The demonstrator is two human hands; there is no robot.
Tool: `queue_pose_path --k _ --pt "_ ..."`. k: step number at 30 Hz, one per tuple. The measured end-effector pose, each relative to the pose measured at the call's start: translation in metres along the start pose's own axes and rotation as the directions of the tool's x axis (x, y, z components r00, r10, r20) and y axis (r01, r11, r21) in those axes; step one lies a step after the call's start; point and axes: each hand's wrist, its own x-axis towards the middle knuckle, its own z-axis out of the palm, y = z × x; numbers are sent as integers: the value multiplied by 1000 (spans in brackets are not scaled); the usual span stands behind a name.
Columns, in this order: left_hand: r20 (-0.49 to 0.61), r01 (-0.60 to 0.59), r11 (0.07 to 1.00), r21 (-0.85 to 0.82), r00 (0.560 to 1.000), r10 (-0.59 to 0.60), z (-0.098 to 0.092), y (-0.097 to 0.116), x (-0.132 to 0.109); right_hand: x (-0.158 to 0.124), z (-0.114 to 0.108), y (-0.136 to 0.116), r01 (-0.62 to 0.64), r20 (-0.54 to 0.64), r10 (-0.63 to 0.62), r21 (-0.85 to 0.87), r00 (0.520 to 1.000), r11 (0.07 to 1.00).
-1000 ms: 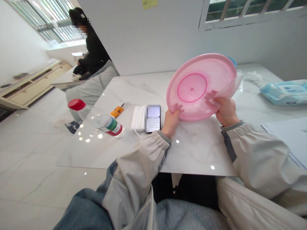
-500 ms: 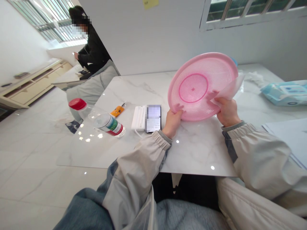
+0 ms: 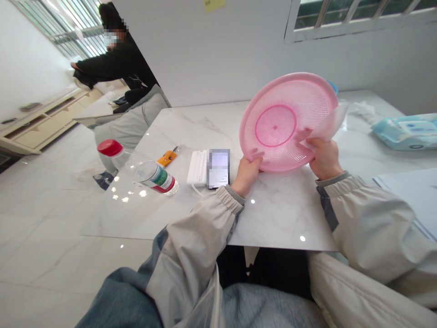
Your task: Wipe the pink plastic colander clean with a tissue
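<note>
A round pink plastic mesh basket (image 3: 276, 125) is tilted up above the table, its inside facing me. My left hand (image 3: 246, 175) grips its lower left rim, with fingers showing through the mesh. On the lower right, my right hand (image 3: 325, 159) is closed around a whitish wipe (image 3: 328, 125) at the rim. The wipe lies against the basket's right inner side and folds over the edge. Some of the right fingers show as shadows behind the mesh.
A clear bottle with a red cap (image 3: 162, 181), an orange keychain (image 3: 167, 158), a white power bank (image 3: 197, 168) and a phone (image 3: 218, 169) are to the left. A blue wipes pack (image 3: 408, 132), crumpled tissue (image 3: 363, 109) and paper (image 3: 409, 191) lie right. Another person (image 3: 119, 59) sits behind.
The basket and both hands have barely shifted, keeping the same grip. The other person has leaned and stretched an arm out to the left. The phone screen's content differs.
</note>
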Motion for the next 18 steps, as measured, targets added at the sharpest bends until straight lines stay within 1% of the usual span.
queue_pose_path --k 4,9,13,18 --pt "4 22 1000 -16 1000 -22 2 -1 -1 0 -1 2 -7 21 7 4 1000 1000" --pt "51 60 996 -60 997 -57 5 4 -6 5 -7 9 -10 59 12 -27 998 1000" --pt "130 94 994 -50 988 -87 8 8 -12 6 -8 10 -38 88 38 -5 995 999" --pt "259 114 993 5 959 -112 10 8 -17 1 -5 8 -90 122 86 29 989 996"
